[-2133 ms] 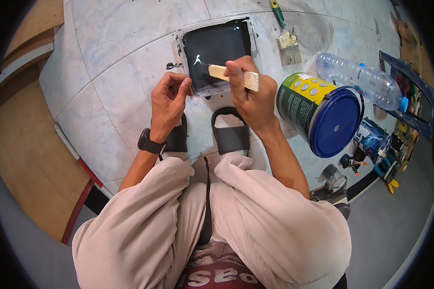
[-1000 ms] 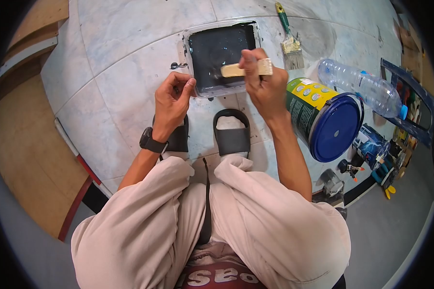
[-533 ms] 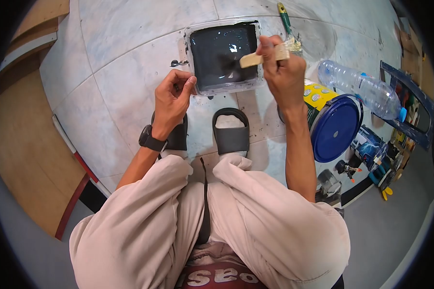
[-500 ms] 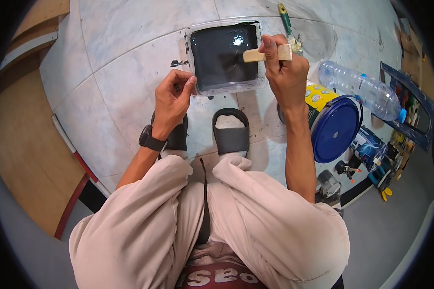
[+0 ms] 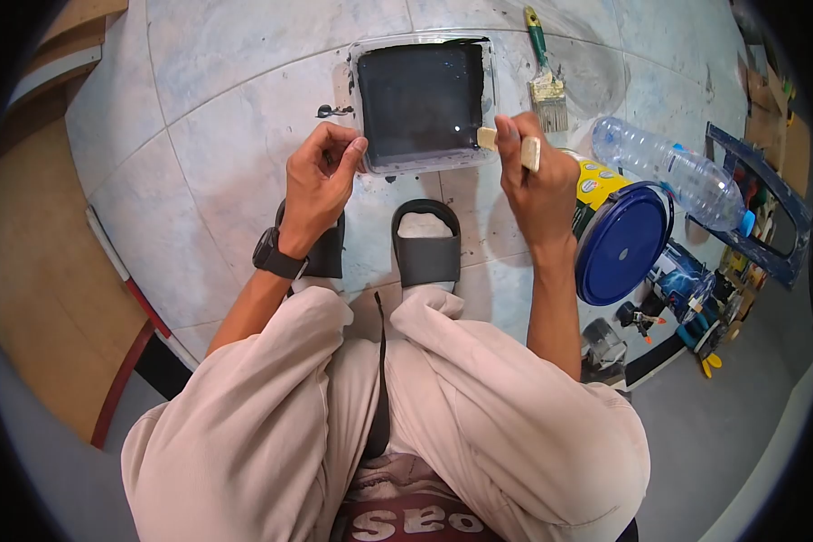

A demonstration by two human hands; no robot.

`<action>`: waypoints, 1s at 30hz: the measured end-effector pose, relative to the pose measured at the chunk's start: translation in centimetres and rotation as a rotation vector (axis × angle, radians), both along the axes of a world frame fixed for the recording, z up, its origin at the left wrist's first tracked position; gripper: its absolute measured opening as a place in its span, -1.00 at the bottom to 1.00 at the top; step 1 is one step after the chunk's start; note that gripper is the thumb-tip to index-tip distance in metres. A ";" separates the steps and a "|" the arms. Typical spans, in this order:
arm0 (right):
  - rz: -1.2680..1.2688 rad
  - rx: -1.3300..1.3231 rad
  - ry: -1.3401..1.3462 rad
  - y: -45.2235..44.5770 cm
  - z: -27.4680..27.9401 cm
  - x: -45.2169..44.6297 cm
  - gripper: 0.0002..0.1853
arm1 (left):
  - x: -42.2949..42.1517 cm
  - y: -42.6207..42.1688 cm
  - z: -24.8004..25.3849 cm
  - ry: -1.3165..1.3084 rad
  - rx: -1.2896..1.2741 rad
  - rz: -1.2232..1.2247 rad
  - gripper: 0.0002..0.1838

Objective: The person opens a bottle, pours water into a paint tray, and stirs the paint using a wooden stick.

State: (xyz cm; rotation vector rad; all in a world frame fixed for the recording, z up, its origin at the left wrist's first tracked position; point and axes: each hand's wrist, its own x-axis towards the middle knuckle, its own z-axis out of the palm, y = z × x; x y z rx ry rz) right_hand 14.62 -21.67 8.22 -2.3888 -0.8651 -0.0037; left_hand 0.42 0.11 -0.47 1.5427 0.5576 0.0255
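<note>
A clear plastic container (image 5: 492, 90) stands on the tiled floor, filled with glossy black liquid (image 5: 420, 99) that looks like paint. My left hand (image 5: 321, 176) pinches its rim near the lower left corner. At the lower right corner, my right hand (image 5: 540, 181) is closed around a pale wooden stick (image 5: 487, 138). The stick's near end pokes up between the fingers; its far end points into the container, and I cannot see how deep it goes. Just above my right hand lies a paintbrush (image 5: 546, 88) with a green handle and pale, crusted bristles.
Right of my right hand, a yellow bucket (image 5: 596, 181) with a blue lid (image 5: 625, 253) lies tipped toward me. Beyond it are a large clear bottle (image 5: 673, 172), a dark blue frame (image 5: 759, 203) and assorted tools. Wooden boards (image 5: 54, 271) line the left side.
My right hand has drawn the stick down toward the container's lower right corner, uncovering the paintbrush's bristles. My left hand keeps its place at the rim.
</note>
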 end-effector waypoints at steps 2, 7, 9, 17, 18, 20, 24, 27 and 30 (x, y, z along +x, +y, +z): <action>-0.041 -0.019 0.022 0.0 0.2 -1.2 -0.80 | 0.0 -0.1 0.1 0.000 0.001 0.003 -0.91; -0.111 0.179 0.144 2.6 0.0 -2.6 -0.83 | 0.0 0.0 0.0 0.001 0.003 -0.001 -0.92; -0.140 0.335 0.328 3.8 -0.6 -2.2 -0.79 | 0.0 -0.1 -0.1 0.000 -0.003 0.002 -0.92; -0.112 -0.004 0.098 1.4 0.6 -0.1 -0.77 | 0.1 0.0 -0.1 -0.004 -0.004 0.009 -0.93; -0.087 -0.037 0.071 1.3 0.4 -0.8 -0.79 | 0.1 -0.1 0.0 -0.010 -0.024 0.016 -0.93; -0.048 0.024 0.078 2.5 0.3 -2.1 -0.79 | 0.0 -0.1 0.1 -0.014 -0.043 0.022 -0.92; 0.003 0.187 0.151 5.6 -1.0 -3.2 -0.74 | 0.0 -0.1 -0.1 -0.019 -0.038 0.011 -0.92; -0.005 0.272 0.183 6.3 -1.5 -1.2 -0.73 | 0.0 0.0 -0.1 -0.013 -0.038 0.007 -0.91; -0.125 0.431 0.099 5.4 -2.6 1.5 -0.74 | 0.1 0.0 0.0 -0.007 -0.018 0.003 -0.91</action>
